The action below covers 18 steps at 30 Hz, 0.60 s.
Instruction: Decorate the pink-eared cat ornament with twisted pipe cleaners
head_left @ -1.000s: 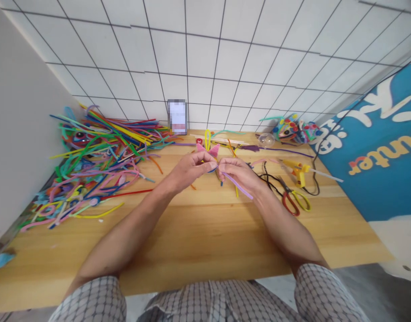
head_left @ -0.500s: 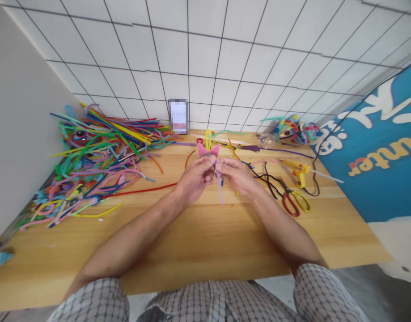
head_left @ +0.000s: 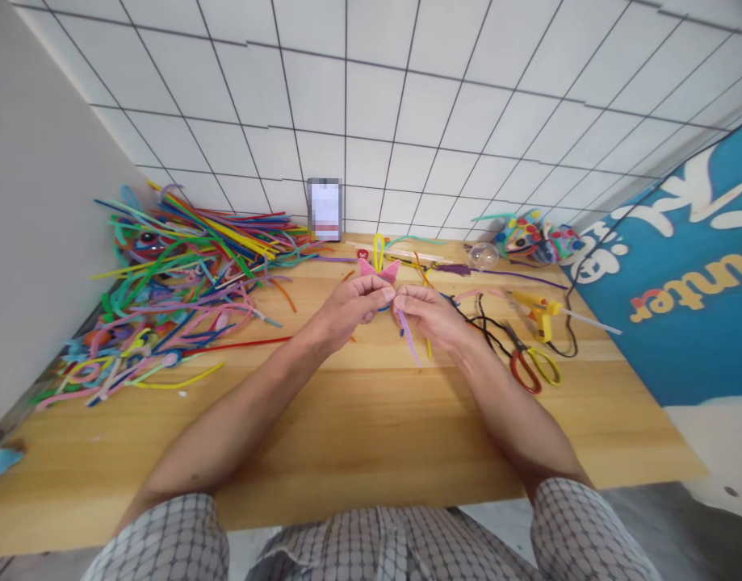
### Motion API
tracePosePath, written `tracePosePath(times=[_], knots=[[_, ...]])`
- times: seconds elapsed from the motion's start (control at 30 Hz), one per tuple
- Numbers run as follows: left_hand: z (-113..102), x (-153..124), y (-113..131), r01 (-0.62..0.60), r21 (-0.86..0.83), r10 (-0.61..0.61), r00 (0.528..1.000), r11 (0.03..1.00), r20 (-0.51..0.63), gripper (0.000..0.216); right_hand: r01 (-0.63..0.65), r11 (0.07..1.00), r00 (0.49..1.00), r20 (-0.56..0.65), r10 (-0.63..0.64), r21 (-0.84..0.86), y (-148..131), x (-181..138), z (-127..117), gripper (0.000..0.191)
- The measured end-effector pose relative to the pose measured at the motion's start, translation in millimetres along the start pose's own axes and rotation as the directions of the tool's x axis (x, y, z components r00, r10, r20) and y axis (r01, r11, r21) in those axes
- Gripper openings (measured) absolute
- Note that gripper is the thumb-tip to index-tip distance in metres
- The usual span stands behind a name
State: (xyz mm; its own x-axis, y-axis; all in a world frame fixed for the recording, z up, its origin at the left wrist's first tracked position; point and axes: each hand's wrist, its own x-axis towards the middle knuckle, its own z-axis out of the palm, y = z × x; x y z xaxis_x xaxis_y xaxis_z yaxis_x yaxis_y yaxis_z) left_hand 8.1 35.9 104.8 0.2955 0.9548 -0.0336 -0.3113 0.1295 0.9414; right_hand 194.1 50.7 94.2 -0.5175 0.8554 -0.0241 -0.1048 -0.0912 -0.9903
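My left hand (head_left: 355, 309) and my right hand (head_left: 429, 313) meet at their fingertips over the middle of the table. Between them they pinch a light purple pipe cleaner (head_left: 410, 340), whose loose end hangs down below my right fingers. The stretch inside the grip is mostly hidden. Just beyond my left fingers a pink piece with two pointed ears (head_left: 379, 269) shows, with a yellow pipe cleaner loop (head_left: 379, 252) rising behind it. Whether the purple strand joins the pink piece I cannot tell. A bit of blue shows under my left thumb.
A tangled heap of coloured pipe cleaners (head_left: 189, 274) covers the left side. A phone (head_left: 325, 211) leans on the tiled wall. At right lie scissors (head_left: 526, 365), a yellow glue gun (head_left: 541, 313), black pipe cleaners (head_left: 484, 323), a clear dome (head_left: 484, 256) and decorated balls (head_left: 521, 236).
My left fingers have shifted and now lie across the front of the pink piece. The purple pipe cleaner's loose end has swung to the right. The view has turned slightly.
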Motion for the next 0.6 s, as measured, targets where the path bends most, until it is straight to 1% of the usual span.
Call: tracePosePath(times=[0.1, 0.17, 0.23, 0.27, 0.33, 0.4, 0.5, 0.6], knots=[[12, -4, -8, 0.025, -0.187, -0.039, 0.997, 0.982, -0.067, 0.041, 0.075, 0.996, 0.997, -0.033, -0.076, -0.045, 4, 0, 2, 0.042], [21, -8, -14, 0.049, -0.326, -0.084, 0.992, 0.944, -0.094, 0.041, 0.104, 0.993, 0.993, -0.053, -0.107, -0.051, 8, 1, 5, 0.041], [27, -11, -17, 0.064, -0.42, -0.117, 0.988, 0.905, -0.102, 0.039, 0.099, 0.995, 0.994, -0.052, -0.1, -0.034, 10, 1, 6, 0.041], [28, -11, -17, 0.065, -0.438, -0.121, 0.987, 0.897, -0.101, 0.038, 0.086, 0.996, 0.995, -0.043, -0.086, -0.016, 11, 1, 6, 0.042], [26, -9, -15, 0.046, -0.41, -0.096, 0.99, 0.911, -0.102, 0.035, 0.052, 0.998, 0.998, -0.027, -0.051, 0.038, 10, 2, 4, 0.045], [19, -5, -10, 0.021, -0.31, -0.052, 0.994, 0.95, -0.093, 0.033, 0.017, 0.995, 1.0, -0.012, -0.016, 0.094, 7, 2, 0, 0.047], [8, 0, -3, 0.009, -0.138, -0.012, 1.0, 0.99, -0.024, 0.033, -0.02, 0.992, 1.0, 0.024, 0.017, 0.128, 1, 1, -4, 0.044], [2, 1, 1, -0.013, -0.032, 0.015, 0.999, 0.999, 0.033, 0.036, -0.027, 0.993, 0.999, 0.036, 0.023, 0.114, -2, 1, -3, 0.043]])
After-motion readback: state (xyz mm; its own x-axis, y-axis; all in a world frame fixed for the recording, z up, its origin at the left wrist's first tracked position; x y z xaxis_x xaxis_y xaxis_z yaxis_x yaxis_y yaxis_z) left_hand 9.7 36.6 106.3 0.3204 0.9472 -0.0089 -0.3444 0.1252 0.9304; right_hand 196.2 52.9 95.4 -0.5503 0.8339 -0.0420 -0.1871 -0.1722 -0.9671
